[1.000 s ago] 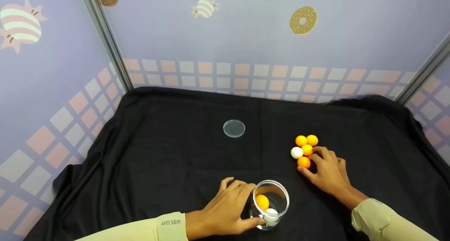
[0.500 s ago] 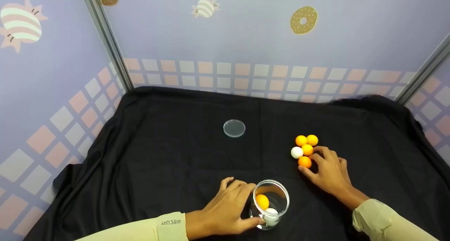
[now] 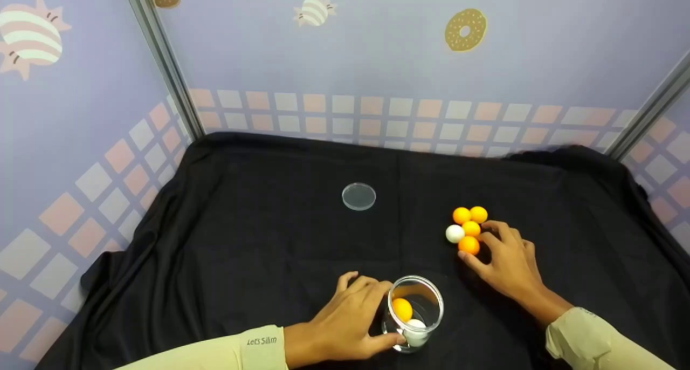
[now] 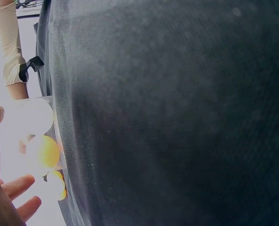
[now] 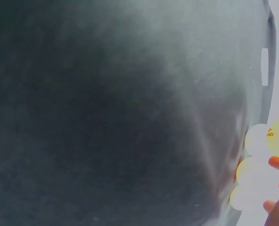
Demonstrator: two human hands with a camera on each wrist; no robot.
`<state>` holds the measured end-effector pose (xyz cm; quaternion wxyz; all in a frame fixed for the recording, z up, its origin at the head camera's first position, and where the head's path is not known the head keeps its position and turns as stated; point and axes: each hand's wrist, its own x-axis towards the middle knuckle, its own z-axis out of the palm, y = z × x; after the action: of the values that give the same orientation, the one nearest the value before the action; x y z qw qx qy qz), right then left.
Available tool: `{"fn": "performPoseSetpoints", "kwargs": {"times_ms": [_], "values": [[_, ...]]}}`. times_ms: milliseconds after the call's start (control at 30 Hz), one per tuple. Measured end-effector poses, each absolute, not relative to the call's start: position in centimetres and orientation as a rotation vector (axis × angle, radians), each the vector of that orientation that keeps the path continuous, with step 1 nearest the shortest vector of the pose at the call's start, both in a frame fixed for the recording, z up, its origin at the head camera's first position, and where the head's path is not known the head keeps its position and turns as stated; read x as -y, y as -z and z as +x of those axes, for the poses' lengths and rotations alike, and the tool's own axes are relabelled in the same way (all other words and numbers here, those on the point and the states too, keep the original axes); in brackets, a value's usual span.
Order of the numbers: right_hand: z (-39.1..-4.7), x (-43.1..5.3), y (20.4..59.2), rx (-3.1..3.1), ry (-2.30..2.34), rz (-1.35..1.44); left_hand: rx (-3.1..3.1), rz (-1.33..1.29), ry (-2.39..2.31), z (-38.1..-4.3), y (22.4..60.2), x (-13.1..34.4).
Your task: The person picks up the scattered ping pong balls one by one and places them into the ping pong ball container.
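Observation:
A clear jar (image 3: 431, 332) stands upright at the front, with an orange ping-pong ball (image 3: 402, 309) and a white one (image 3: 416, 332) inside. My left hand (image 3: 347, 319) holds it from the left, thumb at the near side and index finger by the rim. To the right, my right hand (image 3: 506, 262) pinches an orange ping-pong ball (image 3: 468, 245) between thumb and finger; in the right wrist view that ball (image 5: 278, 138) shows printed lettering. Against it lie a white ball (image 3: 455, 233) and another orange ball (image 3: 471, 229), with two more orange balls (image 3: 470, 215) behind.
A round transparent lid (image 3: 359, 197) lies flat farther back, left of the balls. Black cloth (image 3: 269, 213) with folds at its sides covers the table. Patterned wall panels (image 3: 377, 52) enclose the back and both sides.
My right hand has shifted slightly right and back, and the orange ball between its fingers has moved with it. The left hand and the jar have stayed put.

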<state>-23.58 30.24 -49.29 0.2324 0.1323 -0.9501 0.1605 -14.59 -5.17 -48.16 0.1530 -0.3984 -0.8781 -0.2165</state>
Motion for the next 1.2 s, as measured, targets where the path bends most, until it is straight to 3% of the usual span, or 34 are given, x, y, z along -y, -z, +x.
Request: {"fn": "performPoseSetpoints", "kwargs": {"times_ms": [1200], "values": [[-17.5,-23.7,43.5,2.328,-0.65,0.672,2.494,-1.152,0.62,-14.6,48.2,5.1]]}}
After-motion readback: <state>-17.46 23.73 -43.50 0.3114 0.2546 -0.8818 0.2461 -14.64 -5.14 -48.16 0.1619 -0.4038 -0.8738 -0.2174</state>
